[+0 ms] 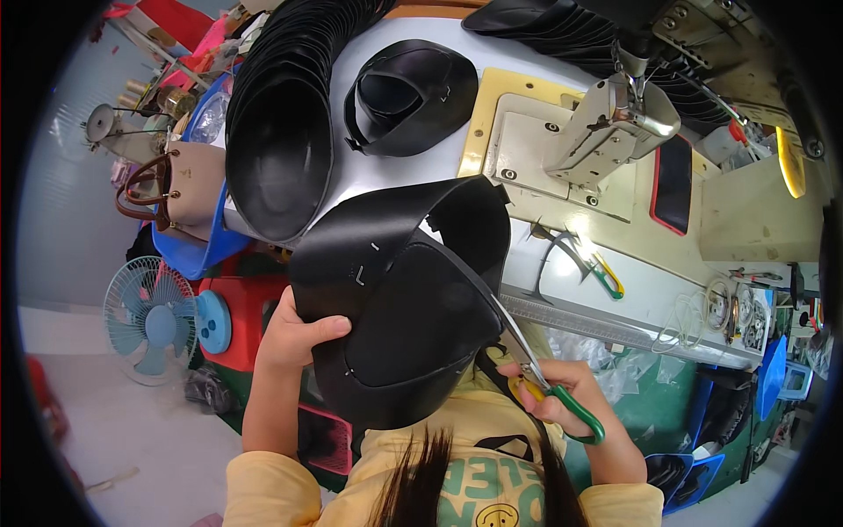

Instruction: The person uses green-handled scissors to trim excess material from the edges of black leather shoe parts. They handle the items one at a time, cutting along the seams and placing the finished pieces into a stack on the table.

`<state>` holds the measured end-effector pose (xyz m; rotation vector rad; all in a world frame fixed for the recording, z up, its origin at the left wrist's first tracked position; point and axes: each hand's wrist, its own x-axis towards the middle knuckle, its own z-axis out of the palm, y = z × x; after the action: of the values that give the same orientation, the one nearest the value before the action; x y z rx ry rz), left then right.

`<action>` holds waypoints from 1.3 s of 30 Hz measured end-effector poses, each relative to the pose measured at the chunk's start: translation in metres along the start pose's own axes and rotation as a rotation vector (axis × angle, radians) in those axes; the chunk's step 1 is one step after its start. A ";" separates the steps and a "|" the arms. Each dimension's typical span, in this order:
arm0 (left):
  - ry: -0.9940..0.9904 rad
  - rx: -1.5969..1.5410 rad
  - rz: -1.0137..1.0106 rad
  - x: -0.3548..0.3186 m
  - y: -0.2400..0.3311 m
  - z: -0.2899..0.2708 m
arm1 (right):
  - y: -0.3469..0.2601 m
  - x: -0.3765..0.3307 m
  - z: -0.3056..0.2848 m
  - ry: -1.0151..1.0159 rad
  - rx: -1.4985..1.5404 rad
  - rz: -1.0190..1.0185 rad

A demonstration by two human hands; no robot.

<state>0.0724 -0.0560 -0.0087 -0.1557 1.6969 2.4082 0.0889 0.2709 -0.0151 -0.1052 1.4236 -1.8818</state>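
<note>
Right now the left hand (294,338) grips the black leather cap piece (395,299) by its left edge, holding it above the lap, while the right hand (562,400), nearer its right rim, closes on green-handled scissors (544,378) whose blades run up-left along that rim.

Left hand (294,338) raised, fingers clamped, thumb on top; right hand (562,395) curled shut, lower.
</note>
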 end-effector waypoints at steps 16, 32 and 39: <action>0.010 0.132 0.002 0.004 0.012 -0.005 | 0.009 -0.003 -0.003 0.106 -0.245 -0.060; -0.028 0.279 -0.021 0.005 0.021 -0.003 | 0.006 0.000 0.007 0.162 -0.211 -0.048; -0.100 0.325 -0.022 0.008 0.023 -0.002 | 0.000 0.005 0.012 0.175 -0.138 -0.023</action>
<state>0.0590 -0.0648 0.0105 -0.0062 1.9938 2.0508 0.0907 0.2580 -0.0122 -0.0246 1.6774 -1.8464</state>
